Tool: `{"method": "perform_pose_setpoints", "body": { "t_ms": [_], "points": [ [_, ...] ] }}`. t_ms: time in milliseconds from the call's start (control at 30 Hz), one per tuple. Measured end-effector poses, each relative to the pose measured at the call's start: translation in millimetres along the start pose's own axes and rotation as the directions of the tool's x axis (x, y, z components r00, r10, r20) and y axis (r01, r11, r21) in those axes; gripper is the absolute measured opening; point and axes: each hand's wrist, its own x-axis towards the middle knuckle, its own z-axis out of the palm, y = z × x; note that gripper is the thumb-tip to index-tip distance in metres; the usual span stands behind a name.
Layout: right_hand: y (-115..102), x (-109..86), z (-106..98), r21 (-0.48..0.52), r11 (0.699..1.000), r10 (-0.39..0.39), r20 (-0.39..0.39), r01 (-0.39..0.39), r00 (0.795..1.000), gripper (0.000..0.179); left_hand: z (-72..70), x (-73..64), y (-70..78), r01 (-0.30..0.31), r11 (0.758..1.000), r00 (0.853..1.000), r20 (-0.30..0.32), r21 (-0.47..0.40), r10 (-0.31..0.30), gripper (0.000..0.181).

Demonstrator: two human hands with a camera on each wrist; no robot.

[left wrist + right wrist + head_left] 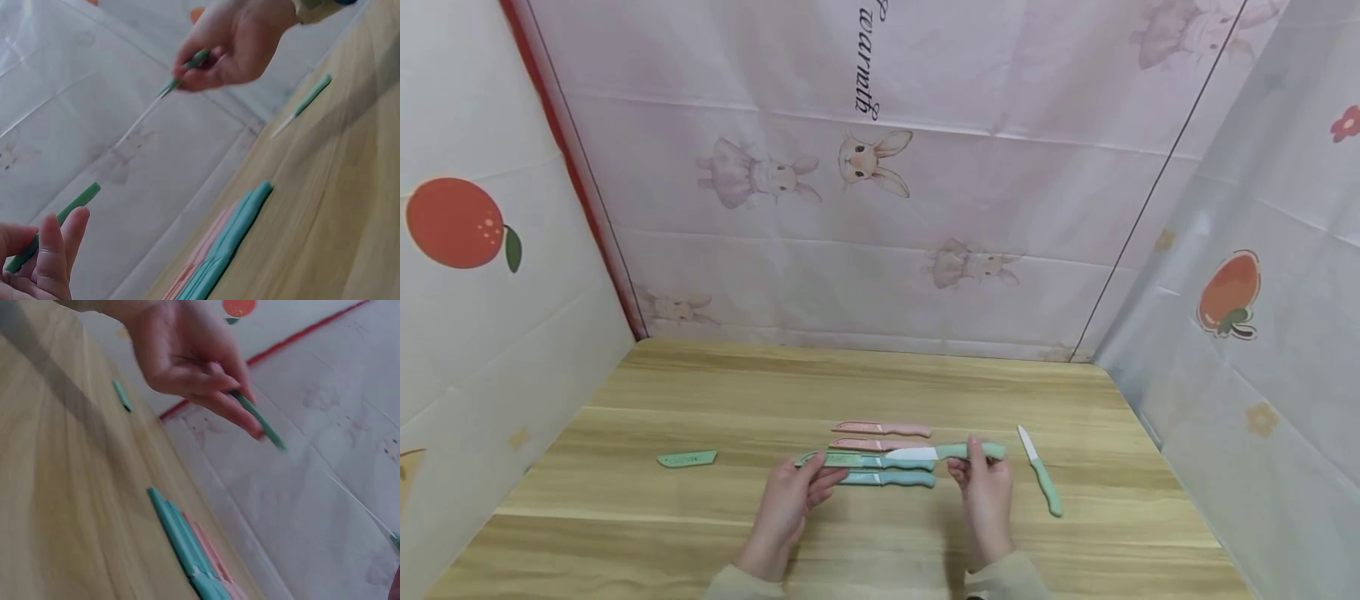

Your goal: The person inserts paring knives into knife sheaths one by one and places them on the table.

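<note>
My left hand (pixel 784 502) pinches a green knife sheath (pixel 844 459) between thumb and fingers. Facing it, my right hand (pixel 988 498) grips a paring knife by its green handle (pixel 953 451), the bare white blade (pixel 912 454) pointing left toward the sheath. In the left wrist view a gap shows between the blade tip and the sheath (pixel 80 201), both raised above the table. Below them lie two blue sheathed knives (pixel 910 479), partly hidden by my left hand and the sheath, and two pink sheathed knives (pixel 908 430) just behind.
A second green sheath (pixel 687 459) lies on the left of the wooden table (pixel 625 533). On the right rests another green-handled knife (pixel 1047 489), its white blade bare and pointing away from me. Printed cloth walls (pixel 820 292) enclose the table's back and sides.
</note>
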Motion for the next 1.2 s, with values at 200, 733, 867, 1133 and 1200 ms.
{"method": "perform_pose_setpoints", "body": {
  "t_ms": [200, 733, 867, 1133, 1200],
  "points": [
    [7.2, -5.1, 10.8, -0.017, 0.995, 0.094, -0.051, -0.095, 0.994, 0.016, 15.4, -0.7, -2.8, 0.070, 0.997, 0.997, -0.027, -0.032, -0.071, 0.032],
    [8.9, -8.7, 13.6, 0.018, 0.994, 0.111, -0.032, -0.111, 0.993, 0.019, 19.8, -2.6, -3.0, 0.055, 0.998, 0.998, -0.015, -0.031, -0.055, 0.034],
    [10.6, -8.7, 14.2, 0.014, 0.994, 0.110, -0.023, -0.109, 0.994, 0.017, 21.8, -3.4, -3.2, 0.054, 0.998, 0.998, -0.015, -0.044, -0.054, 0.034],
    [13.8, -10.4, 14.0, -0.035, 0.989, 0.141, -0.012, -0.141, 0.990, 0.018, 24.3, -3.6, -2.1, 0.064, 0.996, 0.995, -0.070, -0.061, -0.068, 0.029],
    [14.5, -11.3, 13.6, -0.039, 0.989, 0.140, -0.007, -0.140, 0.990, 0.017, 24.4, -3.9, -2.3, 0.071, 0.996, 0.994, -0.077, -0.056, -0.075, 0.029]
  ]
}}
